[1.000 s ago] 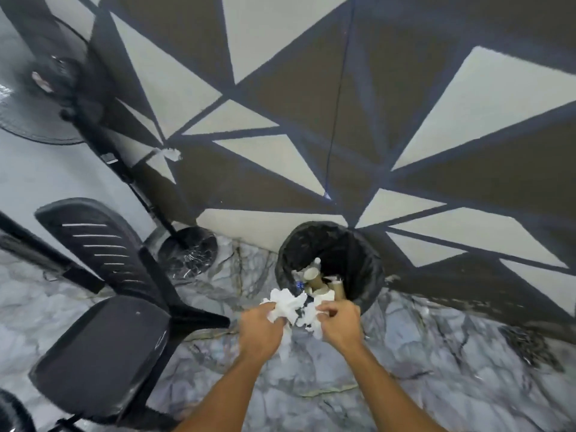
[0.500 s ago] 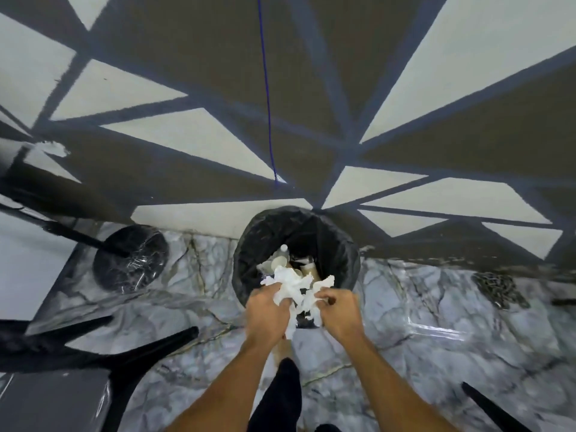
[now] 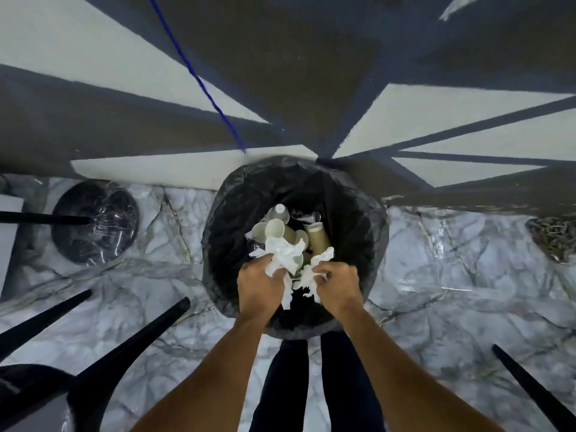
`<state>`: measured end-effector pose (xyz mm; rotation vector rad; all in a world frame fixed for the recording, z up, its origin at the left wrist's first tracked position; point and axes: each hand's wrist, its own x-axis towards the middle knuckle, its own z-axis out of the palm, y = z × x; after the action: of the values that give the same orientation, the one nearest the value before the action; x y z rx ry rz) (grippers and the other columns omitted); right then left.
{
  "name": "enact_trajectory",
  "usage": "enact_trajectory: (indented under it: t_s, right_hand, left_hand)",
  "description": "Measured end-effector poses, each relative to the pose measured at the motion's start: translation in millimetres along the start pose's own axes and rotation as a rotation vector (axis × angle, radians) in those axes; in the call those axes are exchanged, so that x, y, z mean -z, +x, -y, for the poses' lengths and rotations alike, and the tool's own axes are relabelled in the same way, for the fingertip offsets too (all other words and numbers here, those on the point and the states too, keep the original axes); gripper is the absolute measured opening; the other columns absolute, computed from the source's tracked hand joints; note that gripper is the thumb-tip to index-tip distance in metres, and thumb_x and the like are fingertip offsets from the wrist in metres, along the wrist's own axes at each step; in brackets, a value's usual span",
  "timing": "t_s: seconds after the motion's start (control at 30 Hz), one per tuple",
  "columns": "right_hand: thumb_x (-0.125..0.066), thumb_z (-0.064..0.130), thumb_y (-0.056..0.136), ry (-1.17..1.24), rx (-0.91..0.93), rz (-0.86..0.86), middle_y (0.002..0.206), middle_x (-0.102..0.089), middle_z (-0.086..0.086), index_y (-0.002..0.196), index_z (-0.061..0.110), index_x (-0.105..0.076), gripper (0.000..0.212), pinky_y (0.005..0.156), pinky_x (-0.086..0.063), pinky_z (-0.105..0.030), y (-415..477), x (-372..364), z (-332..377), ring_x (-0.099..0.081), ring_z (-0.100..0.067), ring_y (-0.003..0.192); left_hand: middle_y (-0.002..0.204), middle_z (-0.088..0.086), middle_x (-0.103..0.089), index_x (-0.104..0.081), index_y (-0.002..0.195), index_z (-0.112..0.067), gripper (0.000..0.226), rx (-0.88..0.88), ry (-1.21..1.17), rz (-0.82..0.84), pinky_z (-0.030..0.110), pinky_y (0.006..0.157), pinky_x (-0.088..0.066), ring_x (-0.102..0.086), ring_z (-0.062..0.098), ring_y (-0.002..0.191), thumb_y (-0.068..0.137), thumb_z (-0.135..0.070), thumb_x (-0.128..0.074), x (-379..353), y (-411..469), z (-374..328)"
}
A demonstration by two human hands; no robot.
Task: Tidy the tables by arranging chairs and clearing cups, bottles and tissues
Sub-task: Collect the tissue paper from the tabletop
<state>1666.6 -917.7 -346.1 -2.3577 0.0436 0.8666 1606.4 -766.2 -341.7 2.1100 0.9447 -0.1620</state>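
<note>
Tissues (image 3: 282, 255) are bunched in both hands, right above the open top of the bin (image 3: 224, 244).

The biggest thing is the wall (image 3: 311, 73). It is flat and painted in pointy brown and pale shapes with dark lines between them. A thin blue cord (image 3: 199, 79) hangs down it and ends just behind the bin.

Below is the floor (image 3: 452, 291), smooth, shiny and grey-white, with crack-like lines like marble. Bare floor lies on both sides of the bin.

The bin is round, stands close to the wall and is lined with a crinkly black plastic bag. On the left, long pointed black chair legs (image 3: 137, 338) reach toward it but stop short. One more black leg (image 3: 530, 391) pokes in at the lower right, well apart. A round black stand base (image 3: 93, 226), wrapped in shiny plastic, sits near the wall on the left.

The left hand (image 3: 258, 285) and the right hand (image 3: 338, 283) are near each other but not touching. Each one is curled tight round its own clump.

Inside the bin lie pale round cups (image 3: 274, 229), a brown paper cup (image 3: 318, 238) and a clear bottle (image 3: 280, 210) with a white cap.

The tissues are white, soft and crumpled, with ragged edges. One strip hangs down below the left hand.
</note>
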Motion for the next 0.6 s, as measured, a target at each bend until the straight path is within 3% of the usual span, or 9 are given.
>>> enact_trajectory:
  t_s: [0.1,0.2,0.27,0.33,0.47,0.6]
  right_hand:
    - [-0.064,0.002,0.087,-0.047,-0.024,0.02,0.104,-0.074,-0.01,0.103,0.011,-0.078,0.024,0.095,-0.05,-0.022,38,-16,-21,-0.068,-0.023,0.1]
    - [-0.066,0.002,0.084,-0.116,-0.088,0.035,0.105,-0.072,-0.014,0.101,0.011,-0.078,0.023,0.09,-0.05,-0.026,77,-28,-36,-0.066,-0.029,0.1]
    - [-0.065,0.003,0.084,-0.195,-0.101,0.066,0.106,-0.071,-0.014,0.1,0.011,-0.078,0.022,0.09,-0.055,-0.031,102,-39,-43,-0.067,-0.031,0.099]
    - [-0.062,0.009,0.087,-0.327,-0.057,0.118,0.112,-0.069,-0.012,0.106,0.011,-0.075,0.023,0.092,-0.053,-0.033,124,-49,-47,-0.064,-0.029,0.104]
    - [-0.062,0.009,0.09,-0.404,-0.051,0.179,0.121,-0.063,-0.014,0.116,0.005,-0.068,0.027,0.095,-0.053,-0.036,155,-67,-53,-0.062,-0.027,0.111]
    - [-0.068,0.013,0.086,-0.386,-0.086,0.172,0.122,-0.062,-0.018,0.113,0.005,-0.069,0.028,0.097,-0.052,-0.036,173,-82,-69,-0.062,-0.03,0.111]
  left_hand:
    - [0.105,0.008,-0.075,-0.074,0.112,-0.007,0.037,0.088,0.036,-0.006,0.038,0.094,-0.054,-0.068,0.025,0.101,0.078,-0.021,-0.082,-32,26,34]
    - [0.093,0.007,-0.075,-0.076,0.102,-0.012,0.026,0.114,0.079,0.038,0.027,0.081,-0.053,-0.069,0.025,0.089,0.078,-0.022,-0.08,-63,46,57]
    - [0.09,0.008,-0.075,-0.076,0.098,-0.013,0.023,0.124,0.111,0.076,0.028,0.077,-0.053,-0.069,0.026,0.084,0.077,-0.021,-0.079,-86,58,67]
    - [0.094,0.01,-0.074,-0.074,0.101,-0.012,0.026,0.132,0.139,0.118,0.031,0.079,-0.053,-0.069,0.029,0.088,0.077,-0.023,-0.079,-110,68,70]
    - [0.11,0.009,-0.07,-0.066,0.119,-0.014,0.043,0.169,0.049,0.184,0.021,0.082,-0.045,-0.066,0.024,0.098,0.078,-0.019,-0.076,-154,79,68]
    - [0.113,0.011,-0.068,-0.059,0.121,-0.014,0.044,0.221,0.013,0.187,0.034,0.089,-0.054,-0.065,0.027,0.103,0.079,-0.019,-0.072,-189,89,87]
